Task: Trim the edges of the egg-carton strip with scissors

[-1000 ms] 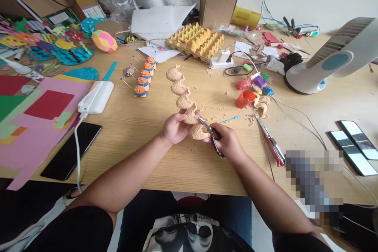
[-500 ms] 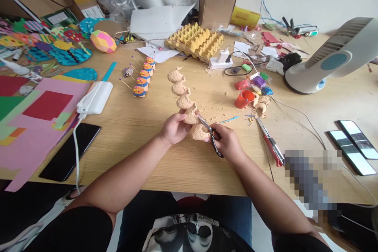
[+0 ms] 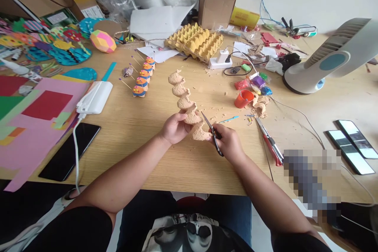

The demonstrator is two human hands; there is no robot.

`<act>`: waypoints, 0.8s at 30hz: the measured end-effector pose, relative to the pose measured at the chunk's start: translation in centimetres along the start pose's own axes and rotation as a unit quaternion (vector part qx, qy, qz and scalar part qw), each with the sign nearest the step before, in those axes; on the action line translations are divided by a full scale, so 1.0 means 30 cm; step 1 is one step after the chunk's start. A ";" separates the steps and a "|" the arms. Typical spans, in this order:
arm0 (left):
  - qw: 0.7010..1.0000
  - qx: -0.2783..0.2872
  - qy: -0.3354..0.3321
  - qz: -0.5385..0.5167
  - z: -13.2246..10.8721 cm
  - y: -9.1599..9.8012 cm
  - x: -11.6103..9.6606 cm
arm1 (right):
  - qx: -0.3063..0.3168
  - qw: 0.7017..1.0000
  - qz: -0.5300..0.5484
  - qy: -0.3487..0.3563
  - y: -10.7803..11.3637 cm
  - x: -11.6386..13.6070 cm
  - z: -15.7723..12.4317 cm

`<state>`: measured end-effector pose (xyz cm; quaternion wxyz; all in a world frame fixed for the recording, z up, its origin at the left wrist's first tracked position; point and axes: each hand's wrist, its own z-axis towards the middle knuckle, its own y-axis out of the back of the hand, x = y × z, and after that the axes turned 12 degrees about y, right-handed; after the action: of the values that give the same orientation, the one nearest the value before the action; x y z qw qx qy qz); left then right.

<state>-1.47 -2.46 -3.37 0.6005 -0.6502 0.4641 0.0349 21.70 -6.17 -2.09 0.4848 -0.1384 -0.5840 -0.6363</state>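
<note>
A strip of peach-coloured egg carton cups (image 3: 185, 101) with ragged edges runs away from me over the table. My left hand (image 3: 176, 128) is closed on it, thumb on top, near its closer end. My right hand (image 3: 228, 141) grips the black handles of a pair of scissors (image 3: 211, 128), whose blades point up and left beside the strip. The blades look closed together and a little apart from the cup edge. Right fingertips are close to the nearest cup; whether they touch it I cannot tell. Small peach scraps (image 3: 217, 109) lie scattered beyond the scissors.
A painted caterpillar (image 3: 143, 76) with thin sticks stands left of the strip. Beyond lies a yellow egg tray (image 3: 196, 41). To the right are an orange bucket (image 3: 243, 99), a utility knife (image 3: 270, 143) and a white fan (image 3: 321, 63). A power bank (image 3: 95, 97) and phone (image 3: 70, 151) lie left.
The scissor blades have drawn slightly right, away from the cup edge, and the nearest cup has tilted a little. My left hand stays nearly still on the strip.
</note>
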 end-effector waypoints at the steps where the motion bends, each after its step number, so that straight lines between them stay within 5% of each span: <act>1: 1.000 0.005 0.003 0.006 0.000 0.000 0.001 | -0.008 1.000 0.002 -0.005 0.002 -0.003 0.001; 6: 1.000 -0.010 -0.007 0.019 -0.003 -0.007 -0.003 | -0.049 0.996 0.054 -0.045 0.017 -0.010 0.017; 14: 0.998 -0.024 -0.035 0.050 -0.006 -0.038 -0.004 | -0.026 0.979 0.191 -0.059 0.033 0.016 0.037; 24: 0.979 -0.033 -0.126 0.156 0.003 -0.014 0.016 | 0.025 0.998 0.049 -0.030 0.049 0.000 0.022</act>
<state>-0.88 -2.71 -3.38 0.6194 -0.5794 0.4794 0.2252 22.59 -5.38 -1.01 0.5009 -0.1739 -0.6069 -0.5921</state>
